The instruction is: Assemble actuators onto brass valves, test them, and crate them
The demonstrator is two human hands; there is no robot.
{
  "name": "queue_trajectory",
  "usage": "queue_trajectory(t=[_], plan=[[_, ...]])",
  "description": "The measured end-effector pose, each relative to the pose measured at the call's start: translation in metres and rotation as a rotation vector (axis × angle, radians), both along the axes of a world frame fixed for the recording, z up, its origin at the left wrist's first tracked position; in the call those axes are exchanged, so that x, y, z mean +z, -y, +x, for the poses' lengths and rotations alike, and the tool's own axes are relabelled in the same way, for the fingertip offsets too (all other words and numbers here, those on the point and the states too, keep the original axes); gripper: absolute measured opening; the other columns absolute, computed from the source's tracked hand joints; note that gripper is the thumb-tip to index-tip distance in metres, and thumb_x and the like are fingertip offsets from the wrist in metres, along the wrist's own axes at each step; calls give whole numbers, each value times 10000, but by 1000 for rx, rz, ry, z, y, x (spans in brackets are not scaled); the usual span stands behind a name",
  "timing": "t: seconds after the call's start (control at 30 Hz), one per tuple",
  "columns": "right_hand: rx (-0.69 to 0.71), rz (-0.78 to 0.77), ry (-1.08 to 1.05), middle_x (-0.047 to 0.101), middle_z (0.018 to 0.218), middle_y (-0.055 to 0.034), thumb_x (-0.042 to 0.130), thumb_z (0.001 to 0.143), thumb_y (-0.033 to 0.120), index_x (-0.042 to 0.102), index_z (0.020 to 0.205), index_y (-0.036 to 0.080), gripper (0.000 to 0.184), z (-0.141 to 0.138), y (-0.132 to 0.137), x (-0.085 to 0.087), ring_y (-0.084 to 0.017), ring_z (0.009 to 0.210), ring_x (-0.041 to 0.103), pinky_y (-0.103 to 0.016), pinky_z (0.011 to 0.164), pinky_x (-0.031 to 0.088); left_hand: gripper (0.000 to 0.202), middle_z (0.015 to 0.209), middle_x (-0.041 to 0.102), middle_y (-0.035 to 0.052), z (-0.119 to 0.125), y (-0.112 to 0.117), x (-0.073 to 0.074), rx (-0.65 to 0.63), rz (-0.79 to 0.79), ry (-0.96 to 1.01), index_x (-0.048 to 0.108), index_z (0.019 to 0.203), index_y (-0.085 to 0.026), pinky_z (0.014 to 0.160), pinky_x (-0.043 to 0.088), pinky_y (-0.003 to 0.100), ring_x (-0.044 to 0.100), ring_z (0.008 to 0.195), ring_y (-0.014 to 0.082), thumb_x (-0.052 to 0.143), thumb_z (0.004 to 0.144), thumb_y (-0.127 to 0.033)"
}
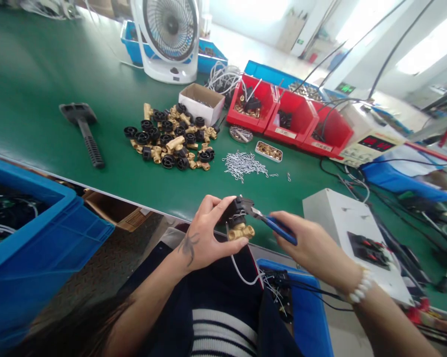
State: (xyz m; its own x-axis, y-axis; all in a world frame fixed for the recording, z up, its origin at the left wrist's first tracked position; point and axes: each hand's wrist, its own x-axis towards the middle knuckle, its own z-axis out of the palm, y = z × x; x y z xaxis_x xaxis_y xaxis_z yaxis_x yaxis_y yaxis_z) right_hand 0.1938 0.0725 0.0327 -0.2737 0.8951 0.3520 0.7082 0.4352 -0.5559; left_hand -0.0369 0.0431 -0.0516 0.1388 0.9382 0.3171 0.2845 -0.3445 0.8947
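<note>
My left hand [208, 235] is closed around a brass valve body [242, 232] with a black housing [234, 213] on top. A white cable [248, 282] hangs from this assembly toward my lap. In my right hand [307, 243] are blue-handled pliers [281, 229], whose metal jaws touch or lie very close to the upper side of the black housing. A thin wire clip seems to sit around the housing near the jaws, though its details are too small to tell. Beyond my hands lies a pile of silver wire clips [242, 165] on the green table.
Brass fittings with black caps [171, 136] are heaped at centre-left, near a black-handled tool [84, 131]. Behind stand a white fan [171, 39], a small carton [201, 105] and red bins [253, 106]. A grey box [342, 218] sits right; blue crates [56, 238] flank my lap.
</note>
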Motion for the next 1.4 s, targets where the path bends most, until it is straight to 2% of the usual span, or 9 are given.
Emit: queue_trajectory(t=[0.1,0.2,0.4,0.57,0.73,0.87,1.03,1.2,1.4], plan=[[-41,-82,128,635,732,-16,639,773,288,644,903,224,144,0,1,4,-174,608,587,-293,565,476,699,1129,483,72,0,0,0,-4,-28,30,492,1395,-218,936,571,432,558,1061,232,753,769,-384],[-287,203,-188,585,751,-3,642,822,307,591,923,237,133,-5,5,3,-155,609,551,-281,556,450,694,1129,483,73,0,0,0,-5,-10,36,498,1392,-205,911,580,414,557,1057,228,752,771,-380],[48,-204,212,628,710,-11,575,797,245,626,887,221,107,-11,7,-4,-177,595,600,-289,552,477,694,1116,475,62,0,-1,-3,-3,-23,61,495,1391,-234,911,586,413,560,1054,228,756,766,-384],[-300,232,-106,619,798,-21,617,859,328,616,941,241,119,-8,7,5,-175,642,578,-303,589,468,690,1117,476,64,0,-1,-2,-4,1,54,498,1390,-231,908,581,404,550,1052,223,759,770,-382],[34,-163,253,662,745,-27,571,814,298,649,907,230,139,-12,5,9,-184,609,600,-292,538,459,695,1110,476,59,1,-1,-2,1,-13,58,494,1392,-228,903,579,394,555,1041,217,761,768,-381],[-304,185,-72,611,756,-12,621,835,339,615,936,221,156,-11,5,7,-169,620,577,-295,577,460,697,1117,481,58,1,0,-3,2,0,54,490,1400,-251,898,580,387,557,1044,219,761,772,-386],[37,-170,270,644,720,-21,570,798,294,627,901,230,134,-11,0,3,-167,550,568,-279,505,426,701,1108,478,60,1,0,-4,2,-23,62,493,1392,-235,904,583,400,564,1036,223,762,764,-387],[-313,215,-69,615,787,-33,607,858,324,602,950,233,129,-11,4,5,-182,640,578,-309,589,460,695,1121,483,70,3,0,-5,14,35,40,501,1389,-220,972,549,443,547,1052,231,762,764,-379],[36,-149,292,640,710,-23,563,820,293,637,885,216,125,-16,5,5,-178,566,577,-294,528,433,708,1124,478,72,2,1,-2,-2,0,23,491,1396,-212,982,541,452,547,1061,233,764,766,-387]])
